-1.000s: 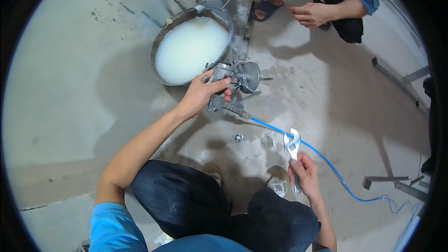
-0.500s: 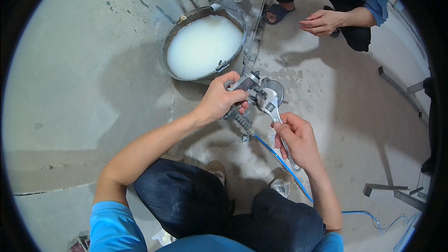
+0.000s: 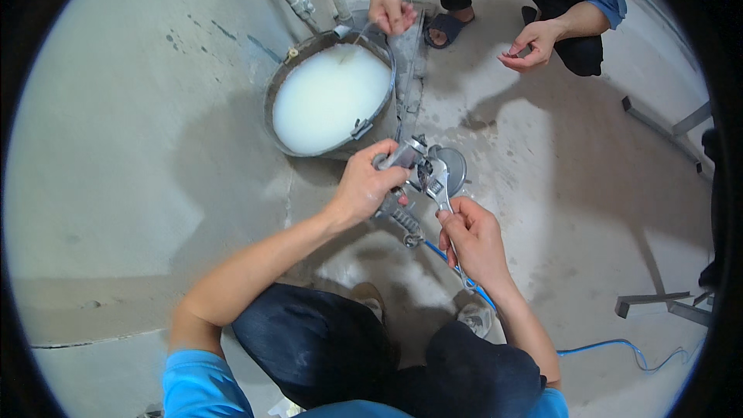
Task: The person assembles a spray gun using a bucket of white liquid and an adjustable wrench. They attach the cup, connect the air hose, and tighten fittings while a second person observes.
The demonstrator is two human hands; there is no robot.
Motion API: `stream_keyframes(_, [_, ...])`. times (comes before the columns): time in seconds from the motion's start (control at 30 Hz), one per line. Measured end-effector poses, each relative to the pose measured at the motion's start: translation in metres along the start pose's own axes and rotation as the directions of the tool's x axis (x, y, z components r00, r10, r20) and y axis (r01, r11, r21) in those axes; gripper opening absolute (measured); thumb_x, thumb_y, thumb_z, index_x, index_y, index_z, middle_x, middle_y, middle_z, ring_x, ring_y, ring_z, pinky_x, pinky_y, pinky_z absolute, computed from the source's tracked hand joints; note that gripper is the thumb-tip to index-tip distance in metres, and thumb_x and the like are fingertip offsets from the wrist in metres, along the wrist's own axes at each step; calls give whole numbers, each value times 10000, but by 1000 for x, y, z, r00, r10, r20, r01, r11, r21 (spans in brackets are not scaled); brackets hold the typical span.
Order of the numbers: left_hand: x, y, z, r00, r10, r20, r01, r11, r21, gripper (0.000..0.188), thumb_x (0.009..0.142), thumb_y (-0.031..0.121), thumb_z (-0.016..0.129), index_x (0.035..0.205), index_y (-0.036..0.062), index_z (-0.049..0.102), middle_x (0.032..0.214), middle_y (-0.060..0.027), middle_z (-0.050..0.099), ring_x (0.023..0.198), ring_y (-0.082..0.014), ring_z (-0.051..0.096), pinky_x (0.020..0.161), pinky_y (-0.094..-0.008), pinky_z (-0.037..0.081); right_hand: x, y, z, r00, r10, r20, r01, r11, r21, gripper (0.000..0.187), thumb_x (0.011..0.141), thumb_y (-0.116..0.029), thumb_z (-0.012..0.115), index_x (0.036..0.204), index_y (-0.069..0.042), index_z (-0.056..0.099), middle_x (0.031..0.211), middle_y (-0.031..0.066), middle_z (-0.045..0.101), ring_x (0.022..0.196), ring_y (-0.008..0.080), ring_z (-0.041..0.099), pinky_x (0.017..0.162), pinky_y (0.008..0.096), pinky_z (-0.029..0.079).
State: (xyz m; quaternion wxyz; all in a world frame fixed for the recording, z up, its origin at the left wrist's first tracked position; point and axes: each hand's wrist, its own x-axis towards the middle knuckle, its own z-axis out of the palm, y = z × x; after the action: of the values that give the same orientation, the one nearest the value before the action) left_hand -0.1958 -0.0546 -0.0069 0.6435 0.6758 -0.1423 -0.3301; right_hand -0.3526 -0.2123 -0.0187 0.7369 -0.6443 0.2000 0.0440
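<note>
Head view: we hold a grey metal spray gun (image 3: 404, 156) above the concrete floor (image 3: 573, 209), ahead of our knees (image 3: 309, 340) and off the near edge of the bucket (image 3: 280, 135). Our left hand (image 3: 368, 183) is closed around the gun, thumb laid along its upper body. Our right hand (image 3: 474, 238) is clamped on the handle of a silver adjustable wrench (image 3: 439, 189). The wrench head is set at the front of the gun, beside its round metal part (image 3: 452, 170); we cannot tell whether the wrench jaws bear on the fitting. Our hands are near each other, not touching. A blue hose (image 3: 484, 296) runs from the lower end of the gun's grip, beneath our right forearm, towards the right edge of the floor. The bucket contains a milky white liquid (image 3: 333, 99). Over its far edge we see one co-worker hand (image 3: 392, 13); the other co-worker hand (image 3: 532, 46) hangs farther right, fingers curled. Metal frame pieces (image 3: 656, 131) occupy the floor's right edge.
</note>
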Motion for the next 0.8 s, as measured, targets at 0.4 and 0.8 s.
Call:
stream_keyframes(0.4, [3,-5,2,999,-20,47,19,999,26,167,891,41,655,1040,-17,608,959,-104,689,801,-146,660,665,-303,580,-1,6,-3,1000,-27,-10,27,998,55,198,1033,-151,536,963,21,604,626,44,592,444,87,509,428,258,385])
stream_keyframes(0.8, [-2,-3,6,1000,-4,15,2,995,104,110,870,30,690,959,-7,638,890,-68,686,654,-113,634,607,-261,520,-1,7,0,1000,-3,-9,4,999,40,193,1041,-153,528,980,12,609,616,27,561,429,80,462,415,256,370])
